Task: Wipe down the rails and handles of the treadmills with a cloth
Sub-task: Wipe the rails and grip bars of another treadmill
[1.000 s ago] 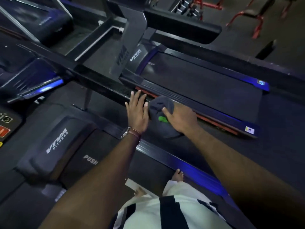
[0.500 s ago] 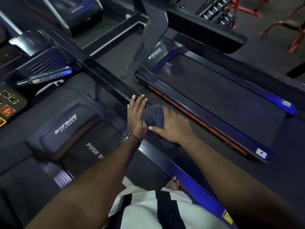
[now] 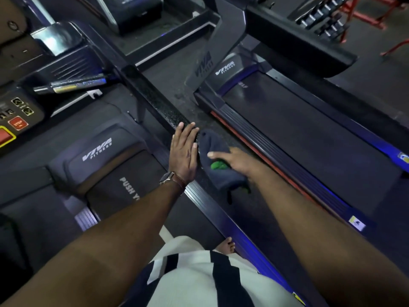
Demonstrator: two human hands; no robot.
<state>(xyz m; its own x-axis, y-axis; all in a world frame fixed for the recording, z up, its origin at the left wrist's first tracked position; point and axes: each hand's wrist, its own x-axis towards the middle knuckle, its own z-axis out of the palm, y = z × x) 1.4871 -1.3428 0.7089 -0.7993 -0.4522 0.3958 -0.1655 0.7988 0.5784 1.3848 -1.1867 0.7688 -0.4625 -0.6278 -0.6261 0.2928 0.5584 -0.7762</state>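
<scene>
A black speckled handrail (image 3: 155,97) of the treadmill I stand on runs diagonally from the console down to my hands. My left hand (image 3: 183,154) lies flat on the rail's near end, fingers together and extended. Just right of it a dark blue cloth (image 3: 218,173) with a green patch drapes over the rail end. My right hand (image 3: 236,161) presses on the cloth with its thumb stretched across the top. The cloth's lower edge hangs below my wrist.
The console (image 3: 15,120) with a red stop button sits at the left. A second treadmill (image 3: 309,134) lies to the right, its thick handrail (image 3: 298,41) overhead. A dumbbell rack (image 3: 323,18) and red frames stand at the top right. My bare foot (image 3: 228,244) rests on the deck.
The view has tilted and shifted left. My right hand has slid slightly down the cloth, so the green patch shows again. My left hand stays flat on the rail.
</scene>
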